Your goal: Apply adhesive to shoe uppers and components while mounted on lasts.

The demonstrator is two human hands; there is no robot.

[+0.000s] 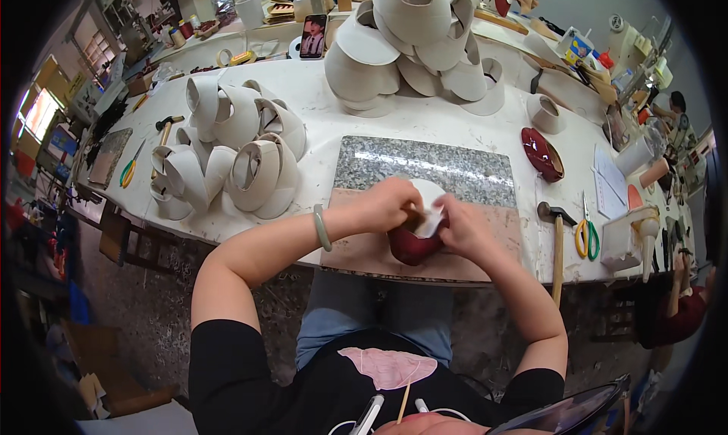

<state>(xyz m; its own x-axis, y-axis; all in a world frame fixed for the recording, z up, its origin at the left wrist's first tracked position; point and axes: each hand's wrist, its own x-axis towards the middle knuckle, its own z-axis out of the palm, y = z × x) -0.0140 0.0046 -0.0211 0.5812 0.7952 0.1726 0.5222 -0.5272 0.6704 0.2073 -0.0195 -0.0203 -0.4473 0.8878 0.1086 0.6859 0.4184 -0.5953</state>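
Evidently, both my hands were at a dark red, rounded piece (413, 248), which was above the brownish board (349, 241), near the table's front edge. My right hand (464, 224) was pinching a white sheet (429, 213) between thumb and fingers, at the piece's top. The fingers of my left hand (393, 204) were curled by the rim; because of blur, I could not tell what they gripped. Rightward lay a hammer (558, 245) and scissors (586, 234).
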